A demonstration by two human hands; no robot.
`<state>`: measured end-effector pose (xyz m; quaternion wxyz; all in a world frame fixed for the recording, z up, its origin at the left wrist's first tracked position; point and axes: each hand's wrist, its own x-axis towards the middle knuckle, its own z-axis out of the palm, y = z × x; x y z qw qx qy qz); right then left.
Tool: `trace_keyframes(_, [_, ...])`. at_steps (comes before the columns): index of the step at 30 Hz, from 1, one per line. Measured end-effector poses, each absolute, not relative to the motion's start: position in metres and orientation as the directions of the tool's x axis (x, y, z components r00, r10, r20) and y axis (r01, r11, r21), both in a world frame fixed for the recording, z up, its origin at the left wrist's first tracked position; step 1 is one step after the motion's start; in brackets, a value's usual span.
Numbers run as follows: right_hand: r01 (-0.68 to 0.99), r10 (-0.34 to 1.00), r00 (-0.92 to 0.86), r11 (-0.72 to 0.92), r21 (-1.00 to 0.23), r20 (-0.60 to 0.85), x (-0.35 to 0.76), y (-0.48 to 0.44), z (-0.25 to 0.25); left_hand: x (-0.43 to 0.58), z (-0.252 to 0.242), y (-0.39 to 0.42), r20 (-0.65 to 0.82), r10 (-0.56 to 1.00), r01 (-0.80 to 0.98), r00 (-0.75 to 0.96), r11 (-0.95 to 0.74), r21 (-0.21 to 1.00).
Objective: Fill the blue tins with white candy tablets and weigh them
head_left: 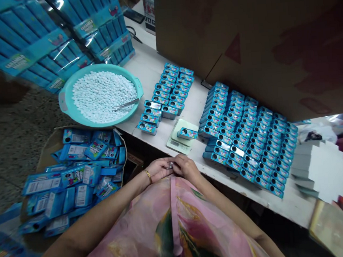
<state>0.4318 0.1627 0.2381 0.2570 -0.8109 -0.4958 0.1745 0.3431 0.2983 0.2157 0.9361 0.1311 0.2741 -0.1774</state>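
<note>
My left hand [159, 169] and my right hand [187, 167] meet at my waist, by the table's front edge. Their fingers are curled and pinched together around a small shiny spot that I cannot make out. Just beyond them a pale kitchen scale [177, 146] carries a blue candy box [187, 133] with a dark round opening. Left of the scale stand two uneven rows of such boxes [161, 88], and to its right is a larger block of them [246, 144]. A turquoise basin [99, 122] of white candies [103, 92] holds a metal spoon [128, 104].
At the lower left, an open carton [46, 158] is filled with blue candy packs [75, 187]. Wrapped display packs [45, 39] are stacked behind the basin. Scissors [134, 35] lie farther back. A large cardboard box [226, 29] borders the table [142, 59]; flat white cards [326, 169] are at right.
</note>
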Motion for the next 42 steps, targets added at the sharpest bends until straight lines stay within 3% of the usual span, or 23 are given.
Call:
trace_keyframes(5, [0.547, 0.736, 0.676, -0.461, -0.699, 0.044, 0.474, 0.167, 0.260, 0.343, 0.215, 0.303, -0.616, -0.262, 0.403, 0.743, 0.910, 0.099])
trace_keyframes(9, [0.612, 0.815, 0.575, -0.365, -0.701, 0.077, 0.490, 0.177, 0.267, 0.352, 0.218, 0.307, -0.671, -0.228, 0.338, 0.706, 0.940, 0.036])
trace_keyframes(11, [0.695, 0.851, 0.517, -0.354, -0.626, 0.093, 0.494, 0.178, 0.267, 0.358, 0.219, 0.309, -0.688, -0.185, 0.291, 0.702, 0.956, 0.039])
trace_keyframes(16, [0.714, 0.747, 0.665, -0.639, -0.286, -0.008, 0.520, 0.176, 0.256, 0.359, 0.215, 0.320, -0.768, -0.035, 0.223, 0.640, 0.965, 0.142])
trace_keyframes(19, [0.751, 0.787, 0.614, -0.605, -0.265, -0.057, 0.531, 0.188, 0.251, 0.347, 0.210, 0.329, -0.796, 0.007, 0.190, 0.606, 0.970, 0.154])
trace_keyframes(24, [0.752, 0.789, 0.614, -0.578, -0.317, 0.018, 0.529, 0.246, 0.241, 0.327, 0.204, 0.340, -0.844, 0.063, 0.156, 0.533, 0.973, 0.171])
trace_keyframes(30, [0.696, 0.758, 0.649, -0.623, -0.357, -0.058, 0.530, 0.283, 0.219, 0.332, 0.201, 0.346, -0.805, 0.124, 0.229, 0.581, 0.924, 0.307])
trace_keyframes(34, [0.699, 0.738, 0.674, -0.625, -0.349, 0.030, 0.539, 0.234, 0.224, 0.358, 0.190, 0.349, -0.786, 0.114, 0.363, 0.607, 0.840, 0.402])
trace_keyframes(39, [0.567, 0.562, 0.824, -0.818, -0.099, 0.076, 0.556, 0.147, 0.233, 0.413, 0.167, 0.348, -0.769, 0.205, 0.530, 0.605, 0.616, 0.582])
trace_keyframes(42, [0.568, 0.568, 0.823, -0.823, 0.012, 0.015, 0.564, 0.127, 0.229, 0.442, 0.156, 0.344, -0.752, 0.252, 0.581, 0.610, 0.503, 0.640])
